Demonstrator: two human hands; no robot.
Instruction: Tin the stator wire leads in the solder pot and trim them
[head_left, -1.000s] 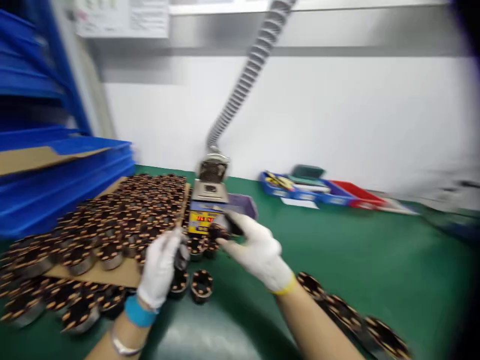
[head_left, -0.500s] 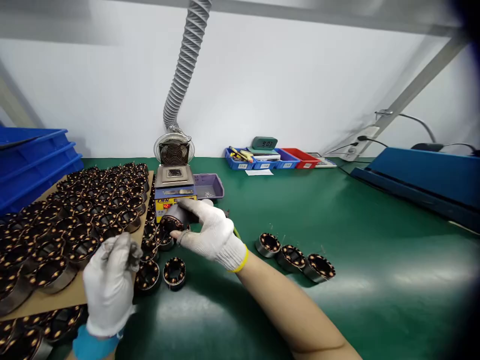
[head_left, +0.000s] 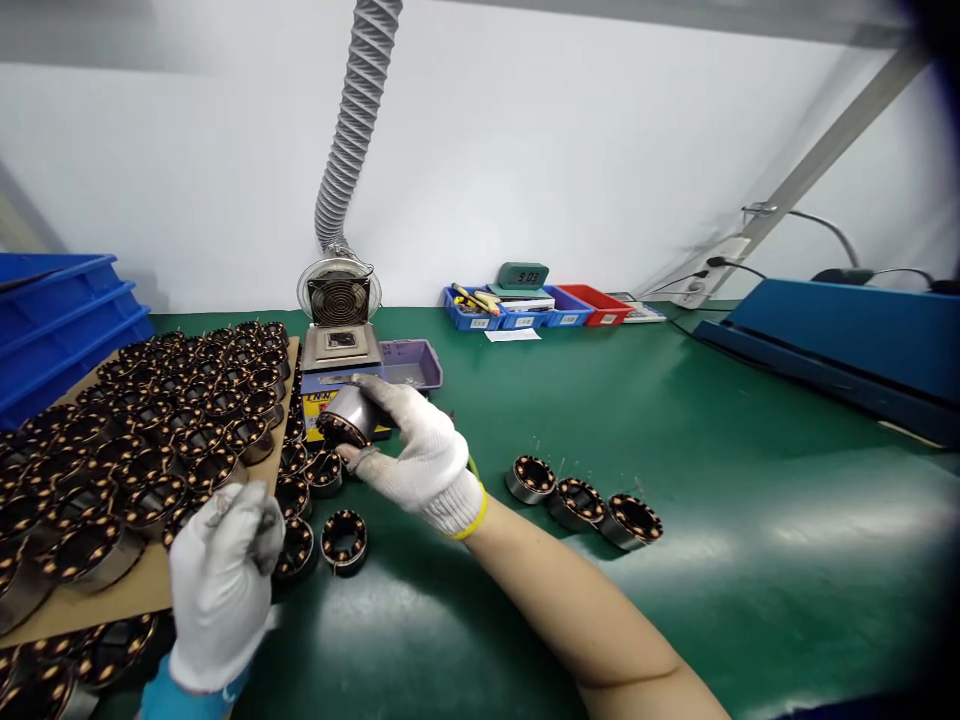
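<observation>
My right hand, in a white glove, is closed round a wound motor stator and holds it tilted in front of the small yellow-and-blue solder pot. My left hand, also gloved, hovers lower left with its fingers pinched together; what they pinch is too small to make out. Below the right hand several loose stators lie on the green mat. A cardboard sheet at the left carries many rows of stators. Three more stators lie in a row at the right of my forearm.
A ribbed grey extraction hose drops to a small fan behind the solder pot. A purple tray sits beside it. Blue crates stand far left, small blue and red bins and a clock at the back, a blue machine at the right.
The view swung right and settled from a blur. My right hand lifted the stator a little toward the solder pot. My left hand drew back and down to the lower left.
</observation>
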